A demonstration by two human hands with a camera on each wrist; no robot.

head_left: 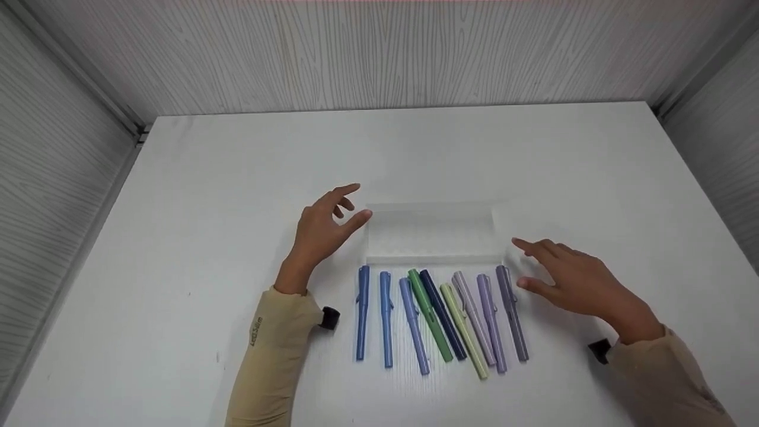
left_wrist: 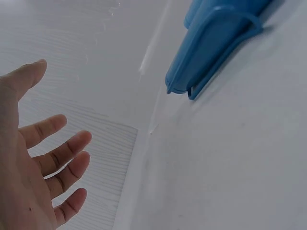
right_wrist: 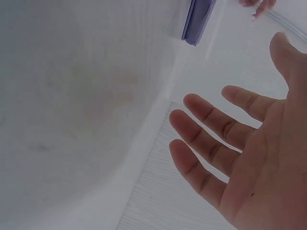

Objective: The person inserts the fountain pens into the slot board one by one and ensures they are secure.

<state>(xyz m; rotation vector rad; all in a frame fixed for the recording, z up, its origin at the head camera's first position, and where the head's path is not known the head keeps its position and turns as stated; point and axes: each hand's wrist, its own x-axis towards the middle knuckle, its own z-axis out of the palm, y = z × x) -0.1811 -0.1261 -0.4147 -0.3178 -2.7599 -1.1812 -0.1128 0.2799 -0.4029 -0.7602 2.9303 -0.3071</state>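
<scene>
A clear, shallow box [head_left: 433, 260] lies on the table in the head view. My left hand [head_left: 326, 228] is beside its left end, thumb and fingers spread, holding nothing. On the other side my right hand [head_left: 569, 279] has its fingers extended toward the box's right end and also holds nothing. In front of the box several pens lie in a loose row, among them a blue pen [head_left: 362, 314] at the left, a green pen [head_left: 430, 314] in the middle and a grey-purple pen [head_left: 513, 314] nearest my right hand. Both wrist views show relaxed, empty fingers.
The white table [head_left: 237, 154] meets a wood-grain panel [head_left: 356, 53] along its back edge. Similar panels stand at the left and right. A small black piece [head_left: 329, 318] sits at the left cuff, another [head_left: 600, 351] at the right cuff.
</scene>
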